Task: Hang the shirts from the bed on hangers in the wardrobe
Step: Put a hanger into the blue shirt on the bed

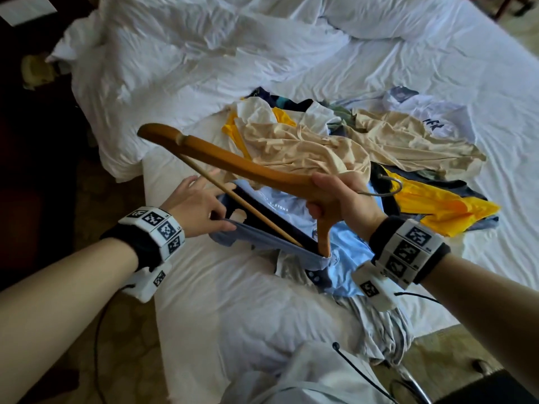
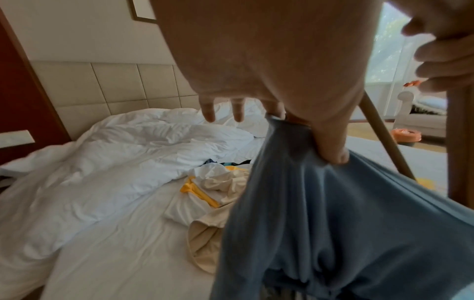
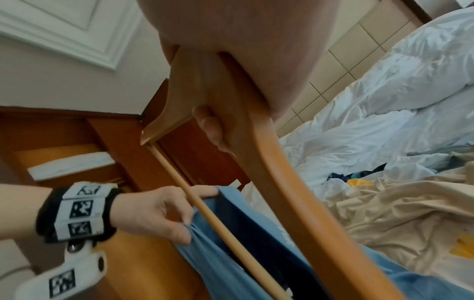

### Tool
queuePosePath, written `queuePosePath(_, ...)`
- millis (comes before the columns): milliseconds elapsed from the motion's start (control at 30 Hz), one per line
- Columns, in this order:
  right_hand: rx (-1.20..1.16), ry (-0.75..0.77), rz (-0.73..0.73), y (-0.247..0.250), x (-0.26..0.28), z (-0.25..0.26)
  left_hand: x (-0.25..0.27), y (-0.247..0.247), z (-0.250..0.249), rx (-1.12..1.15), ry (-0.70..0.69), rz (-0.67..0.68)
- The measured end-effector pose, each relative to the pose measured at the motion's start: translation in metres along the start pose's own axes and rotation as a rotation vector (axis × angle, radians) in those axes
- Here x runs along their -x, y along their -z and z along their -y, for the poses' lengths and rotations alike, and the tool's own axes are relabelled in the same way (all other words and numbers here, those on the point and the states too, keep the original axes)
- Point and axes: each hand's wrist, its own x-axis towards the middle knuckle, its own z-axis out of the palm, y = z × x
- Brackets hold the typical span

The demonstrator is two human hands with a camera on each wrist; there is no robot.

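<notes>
Lettering on the blue shirt (image 1: 287, 207) was unreadable; left hand (image 1: 201, 204) pinched its hem, right hand (image 1: 339, 196) gripped the wooden hanger (image 1: 233, 161).

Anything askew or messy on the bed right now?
Yes: the remaining shirts lie in a crumpled, overlapping heap, not flat. The duvet is bunched up. The wooden hanger sits tilted, only one end inside the blue shirt.

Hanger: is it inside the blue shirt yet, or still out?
Partly in. One end of the hanger dips into the blue shirt, whose edge the left hand holds open; the other end sticks out.
</notes>
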Motion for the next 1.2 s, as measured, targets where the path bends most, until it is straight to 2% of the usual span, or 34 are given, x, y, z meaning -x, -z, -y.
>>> queuePosePath(67,0.056,0.014,0.039,-0.003,0.003,0.0,-0.003,-0.003,-0.006,0.069,-0.034,-0.056)
queuePosePath(200,0.169,0.048,0.064,0.002,0.007,-0.007,-0.002,-0.008,-0.002,0.063,-0.069,-0.03)
queuePosePath(300,0.154,0.012,-0.078,0.013,0.005,-0.01,0.005,-0.013,-0.003,-0.014,-0.191,-0.044)
queuePosePath(400,0.13,0.022,-0.254,0.018,0.002,-0.002,0.006,-0.02,-0.016,-0.067,-0.211,-0.026)
queuePosePath(467,0.17,0.105,-0.299,0.016,0.002,0.01,0.005,-0.024,-0.025,-0.112,-0.23,-0.044)
queuePosePath(567,0.17,0.312,-0.281,0.006,0.003,0.03,0.005,-0.023,-0.038,-0.086,-0.264,-0.139)
queuePosePath(667,0.186,0.432,-0.296,0.0,0.004,0.042,0.004,-0.02,-0.047,-0.061,-0.236,-0.236)
queuePosePath(733,0.196,0.48,-0.318,-0.001,0.006,0.043,0.005,-0.018,-0.051,-0.055,-0.202,-0.19)
queuePosePath(900,0.362,0.578,-0.481,0.0,0.001,0.025,0.011,-0.01,-0.07,-0.039,-0.149,0.039)
queuePosePath(933,0.391,0.577,-0.477,-0.002,0.001,0.02,0.011,-0.01,-0.075,-0.047,-0.149,0.071)
queuePosePath(1000,0.375,0.562,-0.441,-0.011,0.002,0.013,0.011,-0.01,-0.084,-0.045,-0.152,0.099)
queuePosePath(1100,0.275,0.495,-0.526,-0.015,0.002,0.006,0.012,-0.012,-0.086,-0.068,-0.146,0.114)
queuePosePath(1200,0.194,0.37,-0.456,-0.016,0.003,0.008,0.01,-0.011,-0.077,-0.115,-0.072,0.156)
